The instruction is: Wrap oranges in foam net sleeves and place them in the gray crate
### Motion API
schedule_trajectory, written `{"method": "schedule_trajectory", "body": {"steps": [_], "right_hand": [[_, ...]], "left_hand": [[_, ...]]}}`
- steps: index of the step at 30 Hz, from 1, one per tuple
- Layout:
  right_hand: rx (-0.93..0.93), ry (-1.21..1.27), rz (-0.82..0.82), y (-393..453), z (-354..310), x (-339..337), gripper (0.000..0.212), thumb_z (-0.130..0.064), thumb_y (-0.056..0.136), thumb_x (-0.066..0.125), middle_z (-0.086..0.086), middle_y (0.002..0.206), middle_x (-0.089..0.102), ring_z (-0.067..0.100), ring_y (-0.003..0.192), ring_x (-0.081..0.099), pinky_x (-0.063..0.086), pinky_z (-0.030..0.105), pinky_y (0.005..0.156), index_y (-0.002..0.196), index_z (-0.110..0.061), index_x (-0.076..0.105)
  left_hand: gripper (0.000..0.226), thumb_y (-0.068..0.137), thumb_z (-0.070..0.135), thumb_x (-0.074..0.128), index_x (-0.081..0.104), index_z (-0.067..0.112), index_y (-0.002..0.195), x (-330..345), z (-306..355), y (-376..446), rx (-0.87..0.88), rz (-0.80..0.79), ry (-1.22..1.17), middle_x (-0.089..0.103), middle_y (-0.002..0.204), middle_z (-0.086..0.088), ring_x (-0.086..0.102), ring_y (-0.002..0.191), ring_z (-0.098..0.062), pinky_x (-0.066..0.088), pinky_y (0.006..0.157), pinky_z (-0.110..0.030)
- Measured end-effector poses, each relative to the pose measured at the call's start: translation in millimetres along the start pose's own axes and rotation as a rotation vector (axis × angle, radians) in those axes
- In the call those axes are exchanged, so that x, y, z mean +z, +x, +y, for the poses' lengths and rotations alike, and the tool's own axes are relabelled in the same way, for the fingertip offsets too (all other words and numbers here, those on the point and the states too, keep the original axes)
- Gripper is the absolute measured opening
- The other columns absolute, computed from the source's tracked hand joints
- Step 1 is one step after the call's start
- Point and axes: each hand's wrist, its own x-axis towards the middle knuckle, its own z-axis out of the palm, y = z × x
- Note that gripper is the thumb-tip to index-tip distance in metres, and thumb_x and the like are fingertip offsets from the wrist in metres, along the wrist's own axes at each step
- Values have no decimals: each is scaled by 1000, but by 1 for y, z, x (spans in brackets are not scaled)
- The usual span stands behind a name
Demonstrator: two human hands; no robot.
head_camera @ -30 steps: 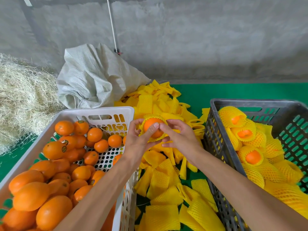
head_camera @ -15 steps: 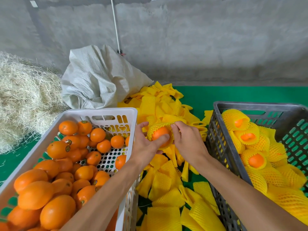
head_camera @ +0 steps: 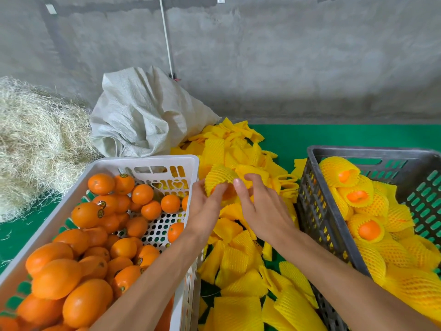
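Whereas the orange (head_camera: pixel 228 191) showed bare through the open mouth of its sleeve a second ago, it is now almost wholly covered: the yellow foam net sleeve (head_camera: pixel 220 179) has been drawn over the top, and only a small patch of orange skin is left visible between the fingers. From this it is judged that the wrapping of this fruit is nearly done and that the transfer to the gray crate (head_camera: pixel 317 211) is the step still owed.

In the head view, the only one given, the wrapped fruit is held above the loose pile of foam sleeves (head_camera: pixel 241 266) on the green floor, between the white crate (head_camera: pixel 167 162) of bare oranges (head_camera: pixel 78 273) on the left and the gray crate on the right, where several sleeved oranges (head_camera: pixel 365 229) already lie. It is well clear of the gray crate's rim.

The left hand (head_camera: pixel 205 209) is curled under and around the left side of the sleeve, its fingertips pressed into the net. The right hand (head_camera: pixel 260 206) is laid over the right side with the back of the hand upward, its fingers bent and pinching the sleeve's edge. Both forearms are extended forward from the lower edge, converging on the fruit. Neither hand is spread wide; both are closed on the sleeved orange.
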Motion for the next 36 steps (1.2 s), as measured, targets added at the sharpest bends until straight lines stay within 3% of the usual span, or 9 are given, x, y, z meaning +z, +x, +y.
{"method": "schedule_trajectory", "body": {"steps": [3,6,9,13,18,21,26,31,36], "right_hand": [[227,317,-205,2,5,2,79,-85,89,19,-4,95,72,9,77,73,60,45,80,140,-31,46],[278,456,-200,4,5,1,86,-89,81,40,-8,123,66,10,94,73,61,44,86,147,-35,39],[234,339,-27,8,9,-5,84,-83,78,60,-9,138,54,15,117,59,55,41,93,147,-43,35],[109,-114,217,21,21,-33,83,-71,79,70,2,126,42,25,111,55,53,38,78,148,-40,36],[43,-608,533,35,45,-76,75,-60,80,75,14,111,50,31,99,53,46,42,79,141,-22,53],[168,-767,507,37,63,-94,74,-58,84,71,17,115,49,36,105,49,42,48,92,141,-19,46],[386,-832,450,34,75,-104,76,-59,92,59,26,138,47,47,136,38,19,59,120,146,-8,41],[326,-853,474,36,65,-105,54,-23,106,34,27,167,12,48,154,8,7,62,124,157,-6,29],[175,-854,429,31,58,-90,52,-15,106,38,26,166,16,45,155,10,7,61,125,156,-8,32]], "left_hand": [[73,77,34,75,41,19,140,4,-3,-7,194,-56,211,60,129,1,64,113,-8,56,96,-31],[81,85,16,77,28,15,149,6,-11,-12,372,-209,367,51,128,30,55,120,5,49,92,-13],[91,90,24,79,18,23,158,6,-16,-11,359,-305,426,41,138,44,44,134,10,41,99,-6],[90,92,42,74,15,35,159,5,-23,-9,279,-299,513,27,158,21,37,141,1,43,86,0],[75,94,41,70,24,36,152,3,-27,-3,189,-249,533,32,154,17,43,138,-9,47,87,-14],[72,95,38,70,26,33,152,3,-30,-2,155,-239,570,32,156,12,45,135,-11,48,98,-28],[69,95,39,70,29,32,150,4,-32,1,124,-249,602,33,156,9,46,133,-13,48,96,-30],[67,95,37,70,32,29,150,2,-31,1,87,-258,613,33,157,4,45,133,-17,51,100,-40],[65,97,36,68,33,27,150,3,-28,-3,84,-269,629,32,157,4,44,132,-16,51,100,-39]]}}
